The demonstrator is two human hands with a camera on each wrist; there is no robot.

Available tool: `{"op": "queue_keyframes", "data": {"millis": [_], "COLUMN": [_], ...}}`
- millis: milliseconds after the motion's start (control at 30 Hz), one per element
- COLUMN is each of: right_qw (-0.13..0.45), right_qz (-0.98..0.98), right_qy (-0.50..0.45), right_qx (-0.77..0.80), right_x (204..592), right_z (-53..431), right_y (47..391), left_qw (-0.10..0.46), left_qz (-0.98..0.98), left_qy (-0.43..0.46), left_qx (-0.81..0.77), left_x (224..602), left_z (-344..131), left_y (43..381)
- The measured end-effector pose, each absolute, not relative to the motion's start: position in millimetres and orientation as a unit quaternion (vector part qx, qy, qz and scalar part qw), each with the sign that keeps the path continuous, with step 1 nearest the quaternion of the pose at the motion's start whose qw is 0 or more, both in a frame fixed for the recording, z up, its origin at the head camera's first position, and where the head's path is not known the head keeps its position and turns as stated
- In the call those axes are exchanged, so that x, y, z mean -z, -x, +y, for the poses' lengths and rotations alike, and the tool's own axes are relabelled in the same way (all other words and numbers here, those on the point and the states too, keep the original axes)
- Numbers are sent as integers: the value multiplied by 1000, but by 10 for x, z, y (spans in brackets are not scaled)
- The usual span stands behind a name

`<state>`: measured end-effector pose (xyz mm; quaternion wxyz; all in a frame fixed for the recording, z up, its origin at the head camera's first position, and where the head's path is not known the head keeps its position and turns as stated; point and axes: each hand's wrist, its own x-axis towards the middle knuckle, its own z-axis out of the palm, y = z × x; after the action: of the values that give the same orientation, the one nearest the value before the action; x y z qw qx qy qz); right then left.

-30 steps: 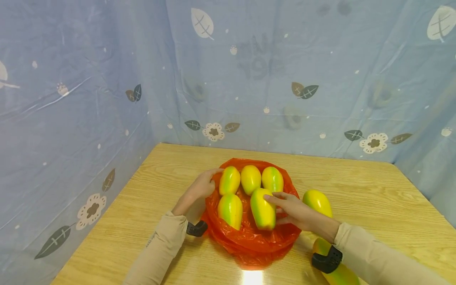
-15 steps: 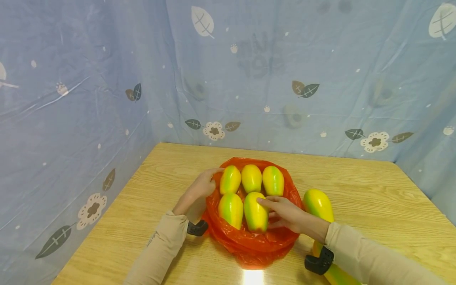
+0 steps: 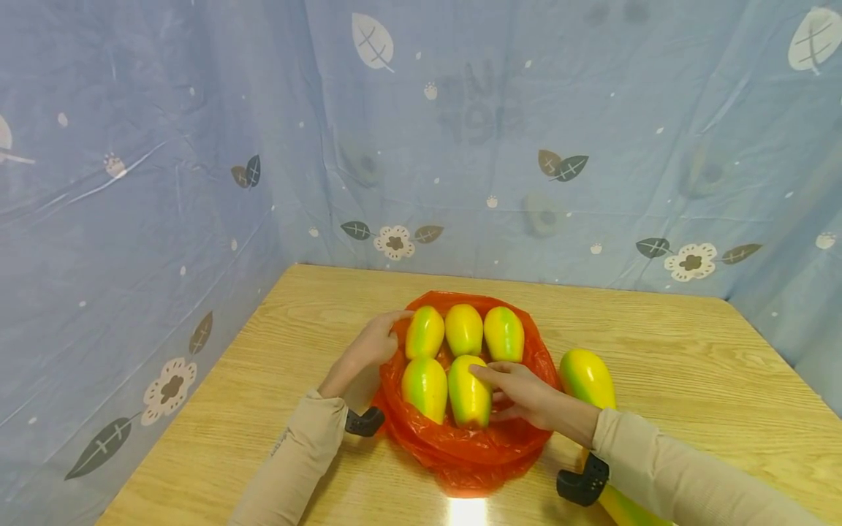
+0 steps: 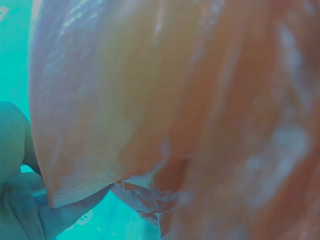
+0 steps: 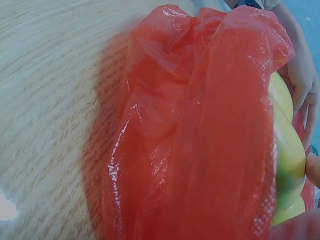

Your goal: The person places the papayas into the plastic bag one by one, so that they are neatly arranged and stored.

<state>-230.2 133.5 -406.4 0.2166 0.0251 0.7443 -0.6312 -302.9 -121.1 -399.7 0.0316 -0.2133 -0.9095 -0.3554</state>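
Observation:
A red plastic bag (image 3: 460, 460) stands with its mouth spread wide on the wooden table. Inside it, papayas, yellow with green streaks, sit in two rows: three behind, such as the back middle papaya (image 3: 463, 330), and two in front. My right hand (image 3: 526, 394) holds the front right papaya (image 3: 468, 405), thumb on its top and fingers along its right side. At the bag's left rim, my left hand (image 3: 375, 342) pinches the plastic. The left wrist view shows thumb and fingers (image 4: 65, 212) at the bag's edge; the plastic fills most of that view.
To the right of the bag lies another papaya (image 3: 588, 376) on the table (image 3: 710, 387). A further papaya (image 3: 625, 508) near the front is partly hidden under the right forearm. A blue patterned curtain (image 3: 460, 146) hangs behind and at the sides.
My right hand has moved left and slightly down with its papaya, which now sits beside the front left one. The left hand has stayed at the bag's rim.

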Motion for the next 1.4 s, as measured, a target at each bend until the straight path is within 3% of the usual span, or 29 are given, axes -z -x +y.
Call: {"op": "queue_keyframes", "data": {"millis": [800,1400], "right_qw": [220,248], "right_qz": [750,744], "right_qy": [-10,63], "right_qx": [624,617], "right_x": [3897,3524], "right_z": [1691,2316], "right_y": [2282,2261], "left_qw": [25,26], "left_qz": [-910,-911], "left_qy": [205,207], "left_qx": [358,356], "left_x": [4012,4027], "left_z": [-1224,-1231], "left_y": [3030,3056]}}
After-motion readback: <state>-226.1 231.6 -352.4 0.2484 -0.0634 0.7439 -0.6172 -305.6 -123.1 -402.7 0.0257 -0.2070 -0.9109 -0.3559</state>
